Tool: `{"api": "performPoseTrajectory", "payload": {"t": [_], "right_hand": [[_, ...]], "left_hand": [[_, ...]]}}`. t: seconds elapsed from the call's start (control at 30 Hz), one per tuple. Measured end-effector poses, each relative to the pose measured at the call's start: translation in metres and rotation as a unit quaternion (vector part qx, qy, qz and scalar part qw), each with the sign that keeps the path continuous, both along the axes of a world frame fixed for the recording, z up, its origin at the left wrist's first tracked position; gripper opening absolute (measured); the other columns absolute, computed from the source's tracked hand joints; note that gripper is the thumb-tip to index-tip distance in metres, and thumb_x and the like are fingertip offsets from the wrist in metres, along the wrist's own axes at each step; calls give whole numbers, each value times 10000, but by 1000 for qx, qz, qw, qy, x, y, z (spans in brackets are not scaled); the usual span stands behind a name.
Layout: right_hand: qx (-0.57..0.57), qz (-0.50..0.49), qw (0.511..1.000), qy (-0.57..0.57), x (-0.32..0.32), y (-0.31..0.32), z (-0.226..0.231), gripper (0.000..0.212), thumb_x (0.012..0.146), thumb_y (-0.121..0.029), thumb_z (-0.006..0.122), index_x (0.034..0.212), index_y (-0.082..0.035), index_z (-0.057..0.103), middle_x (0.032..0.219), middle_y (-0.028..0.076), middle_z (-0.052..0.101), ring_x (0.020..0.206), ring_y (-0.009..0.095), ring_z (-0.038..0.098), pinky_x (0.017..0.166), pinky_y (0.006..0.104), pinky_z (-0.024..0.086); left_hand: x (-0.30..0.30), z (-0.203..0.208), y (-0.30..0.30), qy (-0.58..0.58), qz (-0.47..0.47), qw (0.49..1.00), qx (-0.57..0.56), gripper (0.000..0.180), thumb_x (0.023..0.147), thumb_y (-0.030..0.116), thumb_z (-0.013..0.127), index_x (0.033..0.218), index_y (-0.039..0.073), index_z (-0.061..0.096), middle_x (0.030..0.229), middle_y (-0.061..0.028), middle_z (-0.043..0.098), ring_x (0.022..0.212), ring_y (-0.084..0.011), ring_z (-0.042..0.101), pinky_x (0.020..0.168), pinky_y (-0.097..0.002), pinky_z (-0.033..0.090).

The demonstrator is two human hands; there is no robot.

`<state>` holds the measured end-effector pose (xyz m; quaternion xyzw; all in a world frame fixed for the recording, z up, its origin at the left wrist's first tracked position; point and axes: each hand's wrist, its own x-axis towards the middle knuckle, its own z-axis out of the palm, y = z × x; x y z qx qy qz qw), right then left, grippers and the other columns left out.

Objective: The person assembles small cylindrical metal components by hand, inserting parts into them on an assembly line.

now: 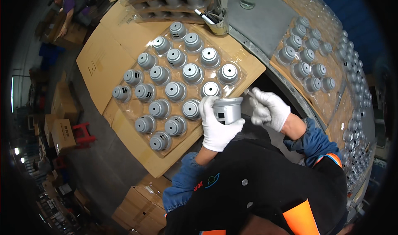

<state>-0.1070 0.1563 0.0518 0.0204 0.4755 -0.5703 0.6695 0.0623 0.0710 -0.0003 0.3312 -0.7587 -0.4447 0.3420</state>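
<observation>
1. In the head view, the only one, a clear tray [226, 54] lay on a brown cardboard sheet [99, 60]. Matching grey cups [158, 109] stood in it close together, narrow ends up.

2. The held grey cup [233, 112] was in the air just off the tray's near right side, wide rim uppermost. The white-gloved left hand [217, 129] was wrapped around it, fingers along one side and thumb low on the other.

3. The right hand [269, 110], gloved too, hung to the right of the tray, apart from the cup. Its fingers were curled, thumb close to forefinger; whether they pinched something small, I couldn't tell.

4. The likeliest mishap, I thought, was a dropped cup: glove cloth on smooth metal might slip, with only one hand gripping. Past the tray's right side ran a dark gap [271, 79], a bad place for anything to fall.

5. The left knuckles were very near the tray's closest cups, so a careless swing could have knocked one askew or scuffed its finish.

6. Leaning on the sheet's edge in front of the tray might, I judged, have shifted the whole load.
</observation>
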Motion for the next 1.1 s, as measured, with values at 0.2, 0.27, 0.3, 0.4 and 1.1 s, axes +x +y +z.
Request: {"api": "performPoseTrajectory", "payload": {"t": [0.2,0.27,0.3,0.4,1.1], "right_hand": [[-40,30,721,691,5,-20,6,238,918,-252,522,909,-26,594,704,117,612,638,289,637,618,376,510],[-106,-2,612,784,23,-34,4,183,887,-217,555,924,-50,619,723,124,629,692,302,636,652,394,508],[-151,18,528,835,34,-44,7,156,887,-199,564,905,-58,629,723,122,633,705,286,630,666,384,501],[-145,98,542,822,44,-63,-9,141,838,-206,604,886,-78,639,743,141,623,713,350,599,650,438,479],[74,167,499,847,66,-53,-126,265,893,-305,594,778,-66,583,646,180,597,621,386,574,588,486,449]], "left_hand": [[-1,13,2,113,-54,922,366,898,554,117,830,1284,4,320,1128,-137,465,1032,-218,497,882,-362,456],[-4,7,2,82,-86,948,297,908,553,117,830,1290,8,312,1132,-139,463,1009,-215,504,882,-360,450],[-3,8,6,50,-80,972,217,906,545,112,828,1287,17,317,1118,-130,473,1009,-213,504,889,-360,443],[9,-9,4,81,-86,985,124,897,541,106,827,1279,14,326,1110,-120,479,1013,-207,500,885,-353,444],[224,-67,-289,-558,92,821,84,666,659,401,683,1237,109,526,1235,-206,575,1097,-361,586,906,-416,481]]}}
